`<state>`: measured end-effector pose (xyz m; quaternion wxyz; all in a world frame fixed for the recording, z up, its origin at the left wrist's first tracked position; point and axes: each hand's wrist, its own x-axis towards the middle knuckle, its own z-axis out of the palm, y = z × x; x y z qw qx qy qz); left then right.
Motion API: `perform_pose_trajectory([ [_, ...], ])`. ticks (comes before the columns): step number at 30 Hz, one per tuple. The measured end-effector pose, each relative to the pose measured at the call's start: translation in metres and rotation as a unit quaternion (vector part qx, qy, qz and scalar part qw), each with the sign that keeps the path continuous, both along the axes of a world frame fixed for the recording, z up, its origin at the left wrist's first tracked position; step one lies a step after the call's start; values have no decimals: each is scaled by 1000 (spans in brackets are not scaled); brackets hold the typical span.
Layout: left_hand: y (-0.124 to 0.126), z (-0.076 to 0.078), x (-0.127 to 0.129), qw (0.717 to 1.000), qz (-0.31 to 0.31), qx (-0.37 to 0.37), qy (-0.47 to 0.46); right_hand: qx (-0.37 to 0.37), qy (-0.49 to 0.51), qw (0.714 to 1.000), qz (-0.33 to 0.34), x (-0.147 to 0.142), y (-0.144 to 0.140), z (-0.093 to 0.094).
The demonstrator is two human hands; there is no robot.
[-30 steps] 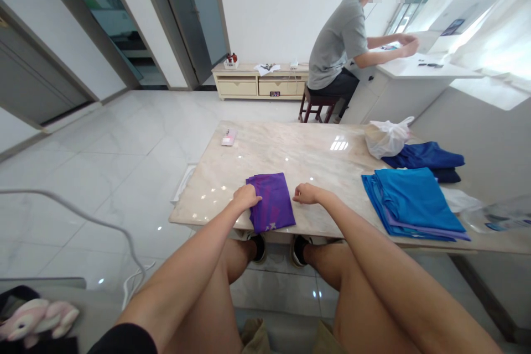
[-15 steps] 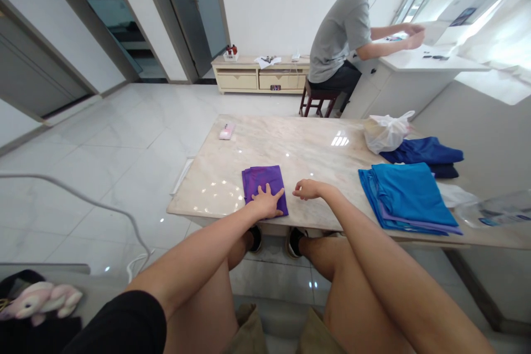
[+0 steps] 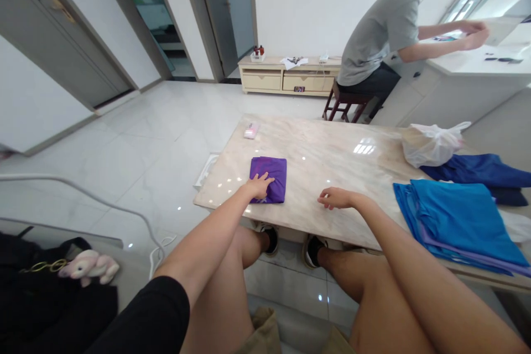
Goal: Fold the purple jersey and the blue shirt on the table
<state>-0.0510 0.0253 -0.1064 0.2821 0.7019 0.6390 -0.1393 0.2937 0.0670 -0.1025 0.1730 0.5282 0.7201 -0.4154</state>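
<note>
A purple folded cloth (image 3: 277,170) lies flat near the table's front left. On top of it rests my left hand (image 3: 260,186), its fingers spread and nothing gripped. To the right of the cloth, my right hand (image 3: 335,198) hovers just over the table, fingers loosely bent and apart, holding nothing. It is clear of the purple cloth. A stack of folded cloths, bright blue (image 3: 460,213) on top with a lilac layer lower down, lies on the table to the right of that hand.
The marble-patterned table (image 3: 315,138) also carries a small pink item (image 3: 251,130), a white plastic bag (image 3: 433,144) and dark blue cloth (image 3: 481,170). A person (image 3: 379,27) sits on a stool (image 3: 348,100) beyond it. A plush toy (image 3: 91,266) lies at lower left.
My view has turned left. Against the table, the purple cloth has shifted left and straightened under my left hand. The gap between my right hand and the cloth has widened.
</note>
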Motion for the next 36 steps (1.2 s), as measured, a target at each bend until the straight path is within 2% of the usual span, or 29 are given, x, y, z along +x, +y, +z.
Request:
perform_pose_trajectory([
  [3, -10, 2, -8, 996, 43, 66, 39, 12, -9, 1000, 23, -6, 4, -1],
  [6, -22, 0, 4, 991, 25, 127, 35, 30, -12, 999, 40, -11, 6, 0],
  [9, -27, -8, 15, 996, 14, 91, 21, 35, -5, 998, 43, -16, 7, 0],
  [11, -25, -14, 10, 997, 23, 70, 19, 30, -6, 999, 39, -17, 7, 0],
  [19, 12, -20, -72, 987, 137, 82, 16, 17, -28, 999, 33, -15, 1, 7],
  [23, 30, -28, -77, 974, 201, 101, 40, 33, -31, 998, 39, -15, -1, 14],
  [28, 53, -37, -77, 961, 245, 111, 59, 35, -50, 997, 47, -20, -1, 22],
  [30, 61, -33, -79, 960, 251, 102, 64, 37, -49, 997, 46, -21, 0, 23],
  [32, 66, -20, -78, 962, 245, 89, 75, 39, -50, 997, 47, -22, 2, 24],
  [36, 63, 27, -61, 977, 157, 126, 72, 48, -59, 996, 57, -29, 3, 31],
])
